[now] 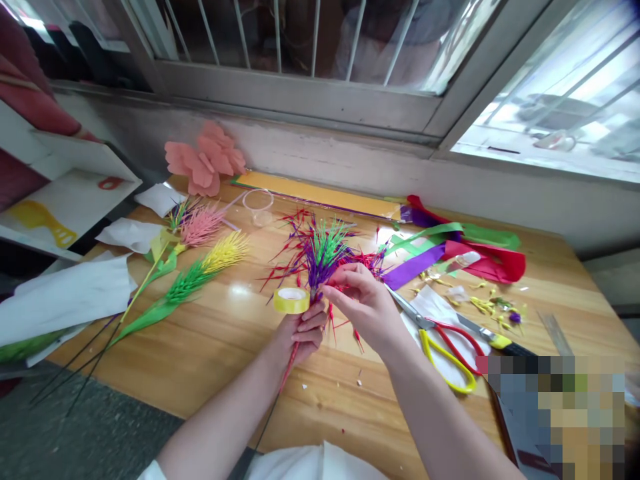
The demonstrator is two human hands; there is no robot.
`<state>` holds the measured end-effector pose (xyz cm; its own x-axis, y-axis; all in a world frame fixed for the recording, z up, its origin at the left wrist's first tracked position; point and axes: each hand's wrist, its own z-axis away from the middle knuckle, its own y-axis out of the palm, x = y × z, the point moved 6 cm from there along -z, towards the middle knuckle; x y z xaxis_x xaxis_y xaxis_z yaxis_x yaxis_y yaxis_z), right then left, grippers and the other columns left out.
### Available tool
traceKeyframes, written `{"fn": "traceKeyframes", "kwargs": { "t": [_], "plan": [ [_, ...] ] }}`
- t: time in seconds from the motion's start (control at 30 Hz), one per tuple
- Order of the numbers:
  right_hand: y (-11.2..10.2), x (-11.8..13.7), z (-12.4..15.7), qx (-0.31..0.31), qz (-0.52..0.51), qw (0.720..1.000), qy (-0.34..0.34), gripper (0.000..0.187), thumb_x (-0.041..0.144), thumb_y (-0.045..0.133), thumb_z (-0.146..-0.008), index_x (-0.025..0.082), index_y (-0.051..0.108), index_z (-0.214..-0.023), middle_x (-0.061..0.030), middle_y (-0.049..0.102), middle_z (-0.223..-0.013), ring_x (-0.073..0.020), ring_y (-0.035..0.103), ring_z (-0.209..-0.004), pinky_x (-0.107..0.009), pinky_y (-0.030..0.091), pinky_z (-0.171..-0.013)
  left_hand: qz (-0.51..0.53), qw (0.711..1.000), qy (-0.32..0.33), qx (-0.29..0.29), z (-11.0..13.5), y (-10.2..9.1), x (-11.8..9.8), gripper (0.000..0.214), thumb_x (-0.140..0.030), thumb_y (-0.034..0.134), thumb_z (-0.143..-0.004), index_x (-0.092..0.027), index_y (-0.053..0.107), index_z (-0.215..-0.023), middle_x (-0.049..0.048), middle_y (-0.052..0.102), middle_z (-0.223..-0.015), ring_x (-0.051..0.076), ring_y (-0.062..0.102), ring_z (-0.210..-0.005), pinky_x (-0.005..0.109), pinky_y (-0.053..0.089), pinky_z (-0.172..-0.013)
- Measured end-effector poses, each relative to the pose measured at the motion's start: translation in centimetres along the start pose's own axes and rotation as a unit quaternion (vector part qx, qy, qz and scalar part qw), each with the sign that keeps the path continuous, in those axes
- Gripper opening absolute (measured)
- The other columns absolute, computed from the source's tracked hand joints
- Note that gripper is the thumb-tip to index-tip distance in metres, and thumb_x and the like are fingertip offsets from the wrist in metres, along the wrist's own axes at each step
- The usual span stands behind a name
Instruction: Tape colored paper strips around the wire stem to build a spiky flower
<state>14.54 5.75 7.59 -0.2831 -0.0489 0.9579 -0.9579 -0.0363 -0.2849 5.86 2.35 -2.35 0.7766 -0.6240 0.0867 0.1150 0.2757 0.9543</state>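
Note:
My left hand (306,333) is wrapped round the thin red-and-black stem of an artificial flower spike (327,257), whose green tip rises from purple bristles. A roll of clear yellowish tape (291,301) sits against that hand at the base of the spike; whether my fingers hold it or it hangs by its strip, I cannot tell. My right hand (361,303) is closed in a pinch right beside the spike's base, and what lies between its fingertips is too small to make out. Red and purple spiky pieces (295,257) lie on the table behind the spike.
Finished-looking green-and-yellow (193,283) and pink (201,225) spikes lie left on the wooden table (210,363). On the right are scissors (430,327), a utility knife (493,337) and coloured strips (415,267). A coral paper flower (206,160) stands at the wall; a pixelated patch covers the lower right.

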Motion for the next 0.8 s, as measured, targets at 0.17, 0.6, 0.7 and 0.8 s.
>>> {"fn": "traceKeyframes", "kwargs": {
  "t": [0.17,0.6,0.7,0.8],
  "plan": [
    [0.6,-0.5,-0.9,-0.031,0.093,0.995,-0.014,0.011,0.03,0.062,-0.073,0.02,0.065,-0.072,-0.0031,0.049,-0.08,-0.016,0.05,-0.072,-0.028,0.044,-0.057,-0.003,1.0,0.02,0.003,0.0,-0.3,-0.2,0.011,-0.016,0.045,-0.087,-0.017,0.052,-0.078,-0.0049,0.035,-0.055,0.0,0.036,-0.038,-0.001,0.02,-0.025],
    [0.7,1.1,-0.5,-0.062,0.267,0.958,-0.081,0.007,0.022,0.059,-0.074,0.021,0.065,-0.077,-0.0069,0.05,-0.091,-0.0232,0.05,-0.09,-0.039,0.045,-0.078,-0.011,1.0,-0.01,0.021,-0.2,0.0,0.1,0.019,-0.018,0.042,-0.088,-0.012,0.051,-0.072,-0.0042,0.043,-0.056,-0.002,0.037,-0.034,0.001,0.022,-0.023],
    [0.6,0.9,-0.5,-0.064,0.267,0.958,-0.084,0.006,0.022,0.059,-0.074,0.021,0.064,-0.077,-0.0068,0.05,-0.091,-0.023,0.051,-0.09,-0.039,0.046,-0.077,-0.018,1.0,-0.009,0.005,-0.2,0.1,0.1,0.02,-0.016,0.038,-0.089,-0.011,0.053,-0.078,-0.0014,0.05,-0.066,-0.003,0.034,-0.032,0.003,0.023,-0.023],
    [0.5,0.8,-0.4,-0.063,0.261,0.959,-0.096,0.007,0.02,0.058,-0.075,0.021,0.063,-0.079,-0.0061,0.049,-0.092,-0.0218,0.052,-0.089,-0.037,0.047,-0.075,-0.01,1.0,-0.013,-0.017,-0.1,0.3,0.1,0.021,-0.012,0.036,-0.089,-0.012,0.054,-0.076,-0.0019,0.048,-0.064,-0.003,0.036,-0.033,0.003,0.024,-0.024]
  ]
}}
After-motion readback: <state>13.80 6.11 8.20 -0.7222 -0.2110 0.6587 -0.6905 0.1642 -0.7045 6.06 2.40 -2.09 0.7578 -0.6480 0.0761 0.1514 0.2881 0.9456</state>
